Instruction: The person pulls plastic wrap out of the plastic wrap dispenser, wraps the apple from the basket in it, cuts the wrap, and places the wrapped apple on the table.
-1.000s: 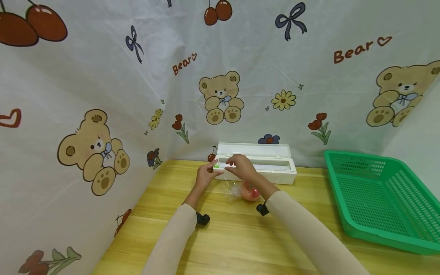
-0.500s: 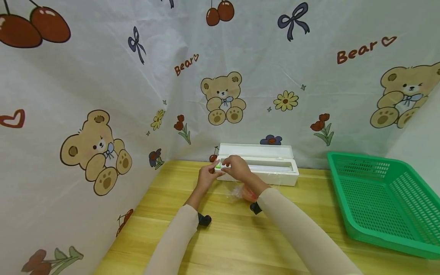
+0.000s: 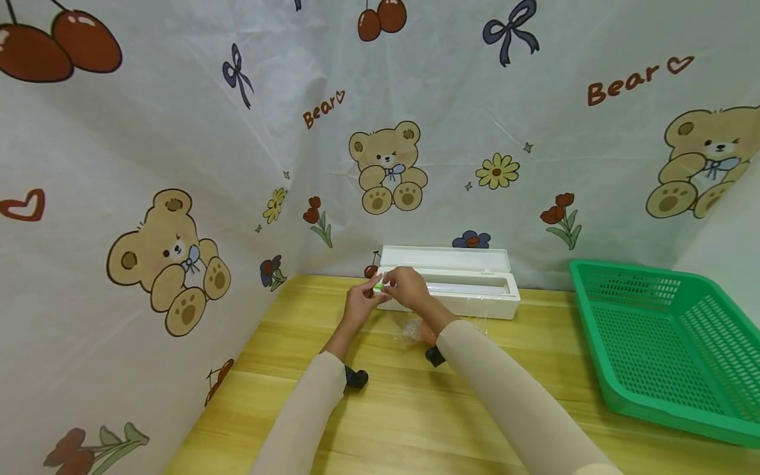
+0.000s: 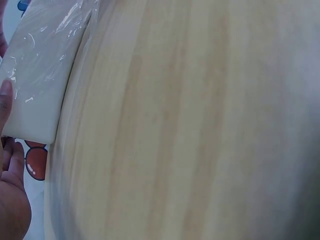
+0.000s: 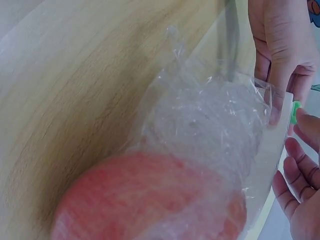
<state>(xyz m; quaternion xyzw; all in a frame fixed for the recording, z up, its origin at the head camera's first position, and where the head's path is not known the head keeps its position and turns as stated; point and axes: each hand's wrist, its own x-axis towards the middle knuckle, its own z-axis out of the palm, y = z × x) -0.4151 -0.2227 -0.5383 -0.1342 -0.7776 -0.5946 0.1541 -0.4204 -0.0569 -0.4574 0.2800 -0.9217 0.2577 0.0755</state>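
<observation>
A long white cling film box point(image 3: 487, 307) stands with its lid raised at the back of the table. My left hand point(image 3: 359, 305) holds its left end, with the thumb on the front face in the left wrist view. At that same end is a small green slider point(image 5: 296, 111), pinched by the fingertips of my right hand point(image 3: 408, 290). Crumpled clear film point(image 5: 200, 115) hangs along the box front and covers a round red fruit point(image 5: 145, 200), which looks like an apple or peach. In the head view my right forearm partly hides the fruit point(image 3: 427, 334).
A green plastic basket point(image 3: 605, 376) stands on the table's right side. Behind the box rises a white cloth wall point(image 3: 439, 99) printed with bears, and it continues along the left. Black camera mounts point(image 3: 356, 378) sit at both wrists.
My right hand has moved left along the box to the green slider, and its fingers have closed there. The right forearm now covers more of the fruit. My left hand stays put.
</observation>
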